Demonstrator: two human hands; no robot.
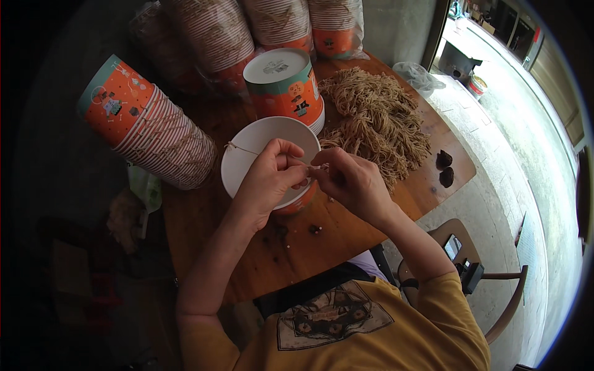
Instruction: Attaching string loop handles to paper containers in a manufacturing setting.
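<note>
Meeting over the white-lined tub (237, 172), left hand (275, 176) and right hand (351, 182) pinch fingers (335, 157) narrowly, on what I cannot tell.

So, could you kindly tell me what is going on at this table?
A person's left hand and right hand meet, fingertips close together, over an open white-lined bucket. A thin cord runs from the bucket's left side toward the left hand; what the fingertips hold is too small to tell. A heap of tan cords lies to the right, an upturned bucket stands behind, and a tilted stack of buckets is at left.
</note>
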